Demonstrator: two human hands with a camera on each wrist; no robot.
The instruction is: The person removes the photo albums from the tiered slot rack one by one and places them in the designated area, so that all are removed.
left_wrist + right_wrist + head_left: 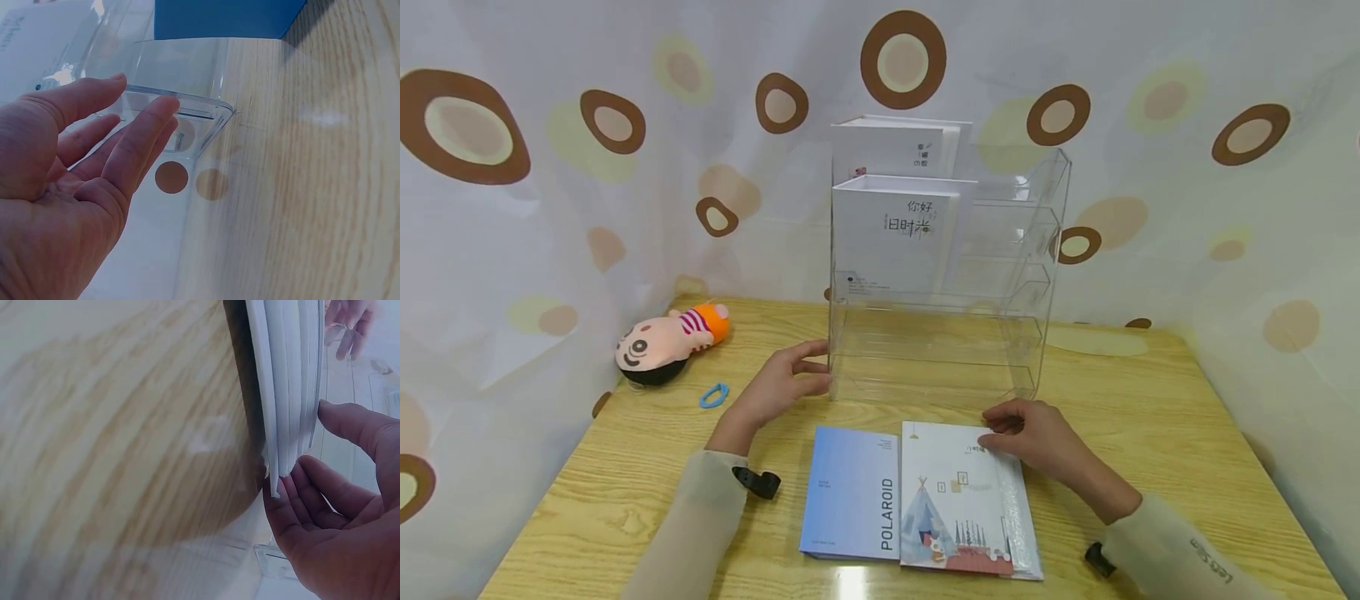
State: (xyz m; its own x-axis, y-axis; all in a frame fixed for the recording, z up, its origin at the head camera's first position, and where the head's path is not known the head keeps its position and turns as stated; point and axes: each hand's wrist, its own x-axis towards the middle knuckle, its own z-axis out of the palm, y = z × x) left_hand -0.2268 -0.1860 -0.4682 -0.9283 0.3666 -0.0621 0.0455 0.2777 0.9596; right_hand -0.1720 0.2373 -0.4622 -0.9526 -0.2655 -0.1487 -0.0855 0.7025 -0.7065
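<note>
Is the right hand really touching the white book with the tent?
Touching: the right wrist view shows the right hand with fingers against the edge of the white book.

Rear book (876,148): lower part hidden behind front book (880,250).
Fine print (868,287): on front book, too small to read.
White booklet (943,500): upper right corner covered by right hand (1033,437).
Blue book (225,19): cut off by left wrist view's top edge.
Left hand (786,379): clear rack (925,342) contact hard to judge, maybe touching.
</note>
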